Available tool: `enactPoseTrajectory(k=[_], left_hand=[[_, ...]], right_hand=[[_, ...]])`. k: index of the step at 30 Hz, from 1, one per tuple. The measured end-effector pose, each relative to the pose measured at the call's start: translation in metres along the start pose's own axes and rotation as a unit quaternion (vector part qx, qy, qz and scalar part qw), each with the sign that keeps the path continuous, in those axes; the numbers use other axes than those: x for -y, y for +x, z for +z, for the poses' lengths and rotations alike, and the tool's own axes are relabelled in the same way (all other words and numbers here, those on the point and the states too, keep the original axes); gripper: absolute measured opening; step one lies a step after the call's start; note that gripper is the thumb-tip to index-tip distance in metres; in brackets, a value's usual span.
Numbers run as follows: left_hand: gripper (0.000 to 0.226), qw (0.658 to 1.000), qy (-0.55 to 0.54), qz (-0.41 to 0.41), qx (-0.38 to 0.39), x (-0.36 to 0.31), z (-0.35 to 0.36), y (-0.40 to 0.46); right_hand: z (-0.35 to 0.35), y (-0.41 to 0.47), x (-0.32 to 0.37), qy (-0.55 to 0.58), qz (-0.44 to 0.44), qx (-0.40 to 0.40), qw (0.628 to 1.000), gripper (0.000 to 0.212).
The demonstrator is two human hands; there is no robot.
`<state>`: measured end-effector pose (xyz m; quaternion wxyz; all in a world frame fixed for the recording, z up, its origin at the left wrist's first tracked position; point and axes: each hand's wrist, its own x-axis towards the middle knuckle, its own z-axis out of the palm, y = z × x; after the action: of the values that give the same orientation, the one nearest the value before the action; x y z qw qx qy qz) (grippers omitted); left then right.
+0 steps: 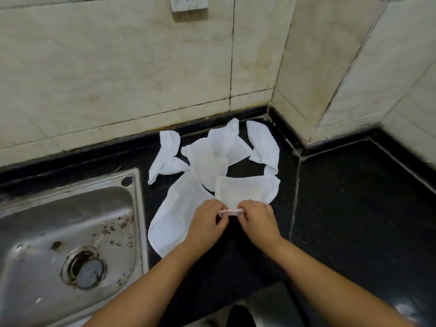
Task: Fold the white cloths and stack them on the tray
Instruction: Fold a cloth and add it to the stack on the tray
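Left hand (207, 218) and right hand (256, 217) each pinch the near edge of a white cloth (245, 190) on the black desk (354, 197); the corners, seemingly bunched, should be pulled apart taut before folding.

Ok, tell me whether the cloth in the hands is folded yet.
Not yet folded: both the left hand and right hand pinch its near edge, while the rest of the cloth lies loose and rumpled on the counter.
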<state>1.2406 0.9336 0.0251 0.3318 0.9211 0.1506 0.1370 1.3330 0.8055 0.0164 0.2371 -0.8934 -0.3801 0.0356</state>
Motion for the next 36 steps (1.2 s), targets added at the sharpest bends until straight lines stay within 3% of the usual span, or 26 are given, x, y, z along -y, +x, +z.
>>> enactPoseTrajectory(k=[3,6,9,14,18,22,25,36], left_hand=[[0.006,0.997,-0.075,0.025,-0.025,-0.033,-0.018,0.013],[0.011,0.986,-0.159,0.032,-0.032,-0.065,-0.039,0.021],[0.011,0.974,-0.225,0.015,-0.025,-0.085,-0.05,0.031],[0.012,0.943,-0.332,-0.022,0.016,-0.104,-0.05,0.041],[0.014,0.923,-0.367,-0.064,0.1,-0.111,-0.033,0.044],[0.013,0.901,-0.352,-0.1,0.232,-0.127,-0.006,0.049],[0.015,0.9,-0.311,-0.097,0.289,-0.15,0.023,0.057],[0.012,0.94,-0.158,-0.053,0.299,-0.199,0.168,0.113]], right_hand=[[-0.031,-0.001,-0.004,0.037,0.095,-0.109,0.989,0.012],[-0.067,-0.014,-0.011,0.148,0.219,-0.17,0.949,0.018],[-0.103,-0.037,-0.019,0.229,0.243,-0.208,0.919,0.021],[-0.157,-0.087,-0.032,0.268,0.232,-0.171,0.919,0.02],[-0.194,-0.134,-0.051,0.282,0.228,-0.141,0.921,0.018],[-0.22,-0.174,-0.076,0.329,0.273,-0.127,0.895,0.013],[-0.224,-0.193,-0.104,0.34,0.321,-0.145,0.872,0.012],[-0.189,-0.2,-0.241,0.257,0.47,-0.16,0.829,0.012]])
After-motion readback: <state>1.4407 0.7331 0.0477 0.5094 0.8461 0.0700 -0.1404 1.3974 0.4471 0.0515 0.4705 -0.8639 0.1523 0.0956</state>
